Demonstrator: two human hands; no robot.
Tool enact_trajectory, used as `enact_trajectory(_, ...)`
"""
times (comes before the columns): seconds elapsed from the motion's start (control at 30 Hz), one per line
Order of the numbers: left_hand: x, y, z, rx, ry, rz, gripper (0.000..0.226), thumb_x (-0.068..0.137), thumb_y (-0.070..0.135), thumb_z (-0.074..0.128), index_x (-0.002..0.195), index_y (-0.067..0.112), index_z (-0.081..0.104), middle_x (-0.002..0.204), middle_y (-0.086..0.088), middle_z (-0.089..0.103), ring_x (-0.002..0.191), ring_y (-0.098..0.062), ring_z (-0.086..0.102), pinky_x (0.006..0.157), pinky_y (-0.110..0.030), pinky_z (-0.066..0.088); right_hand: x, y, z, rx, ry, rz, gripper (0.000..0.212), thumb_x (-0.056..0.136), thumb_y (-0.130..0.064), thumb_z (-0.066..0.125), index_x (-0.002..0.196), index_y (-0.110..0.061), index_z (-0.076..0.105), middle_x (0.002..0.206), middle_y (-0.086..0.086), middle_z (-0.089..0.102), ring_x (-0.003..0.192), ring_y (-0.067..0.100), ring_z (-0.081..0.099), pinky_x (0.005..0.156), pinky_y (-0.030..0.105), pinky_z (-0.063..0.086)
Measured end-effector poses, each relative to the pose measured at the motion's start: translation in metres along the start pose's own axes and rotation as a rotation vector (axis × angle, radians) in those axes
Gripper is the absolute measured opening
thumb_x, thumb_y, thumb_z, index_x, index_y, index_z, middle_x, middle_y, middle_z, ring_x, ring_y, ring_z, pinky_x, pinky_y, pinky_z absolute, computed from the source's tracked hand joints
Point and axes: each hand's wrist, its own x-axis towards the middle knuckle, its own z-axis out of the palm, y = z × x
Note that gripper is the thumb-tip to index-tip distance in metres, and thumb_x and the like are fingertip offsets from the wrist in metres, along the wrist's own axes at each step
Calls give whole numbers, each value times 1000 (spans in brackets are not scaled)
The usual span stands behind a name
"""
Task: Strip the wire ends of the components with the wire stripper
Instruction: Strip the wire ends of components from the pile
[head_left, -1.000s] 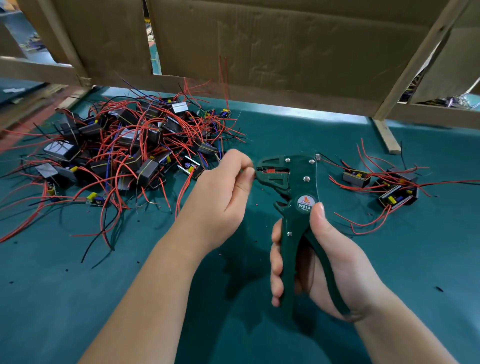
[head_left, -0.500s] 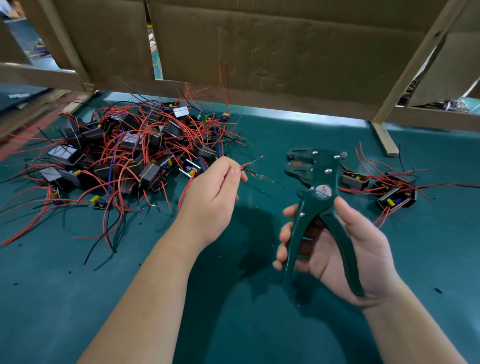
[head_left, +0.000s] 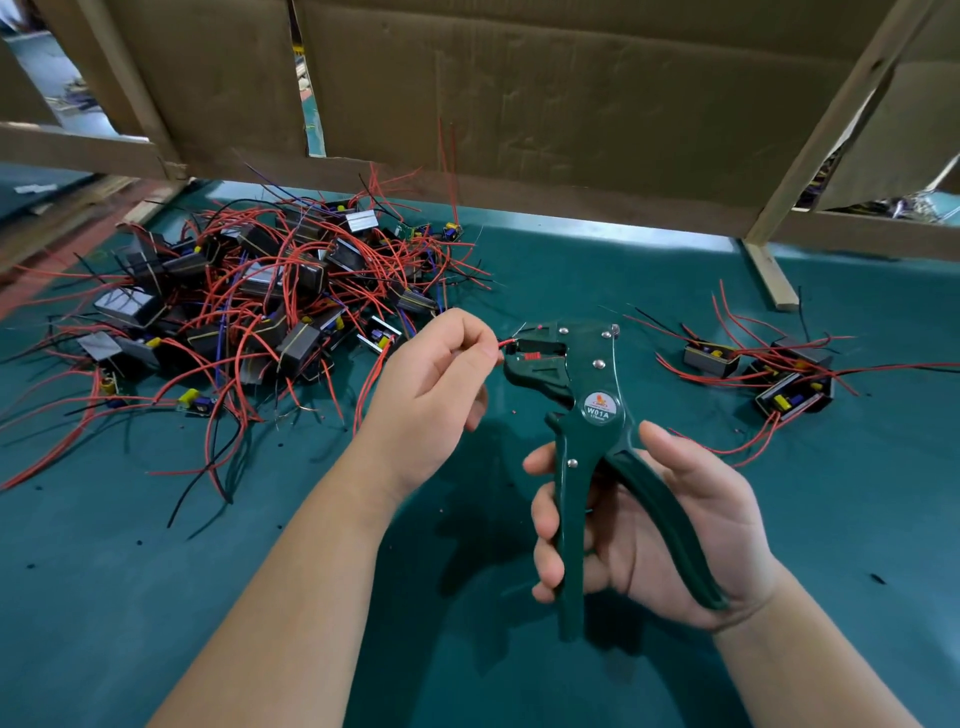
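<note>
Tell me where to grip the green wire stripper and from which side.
Grip the wire stripper by its two long handles, coming from the near, right side, as the right hand does. The handles splay toward the person, while the head faces left to the red wire pinched by the left hand.

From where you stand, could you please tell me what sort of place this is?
Probably an electronics assembly workbench: a pile of wired components on a green mat, a wire stripper in the right hand.
</note>
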Motion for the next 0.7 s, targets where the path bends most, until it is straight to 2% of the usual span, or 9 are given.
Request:
enact_trajectory(0.17,0,0,1,-50,2,7,17,94,22,38,82,12,44,46,12,30,40,-10,29,43,-19,33,1,1,-1,-13,-3,26,61,84,-45,65,122,2,58,97,24,61,82,40,62,83,53,51)
enact_trajectory(0.3,-1,-1,1,-8,-68,16,17,95,25,35,84,14,40,46,12,31,39,-12,32,44,-20,33,2,2,-1,6,1,-9,60,82,-42,67,121,2,59,99,25,61,82,41,62,83,54,52)
enact_trajectory(0.4,-2,-2,1,26,-126,7,16,94,24,35,83,16,40,50,12,35,41,-14,34,45,-20,32,6,6,2,29,78,-161,57,73,-36,77,116,1,64,111,24,62,80,39,64,79,53,54)
enact_trajectory(0.5,-2,-3,1,41,-195,-79,15,91,27,39,78,22,44,53,10,34,43,-13,31,43,-22,30,9,6,5,-2,195,-352,60,65,-32,83,114,-1,67,126,20,59,78,37,65,75,52,54)
enact_trajectory(0.57,-3,-5,3,108,-249,-131,15,89,31,41,76,26,45,52,7,35,43,-14,32,43,-23,29,8,4,4,-28,219,-399,65,65,-32,83,119,0,65,123,21,59,79,37,65,76,52,54)
enact_trajectory(0.7,-4,-8,8,250,-297,-80,12,93,27,50,81,24,50,46,9,49,39,-7,43,45,-15,34,7,3,4,-112,241,-372,72,68,-32,82,127,3,59,98,22,64,80,39,64,78,52,53)
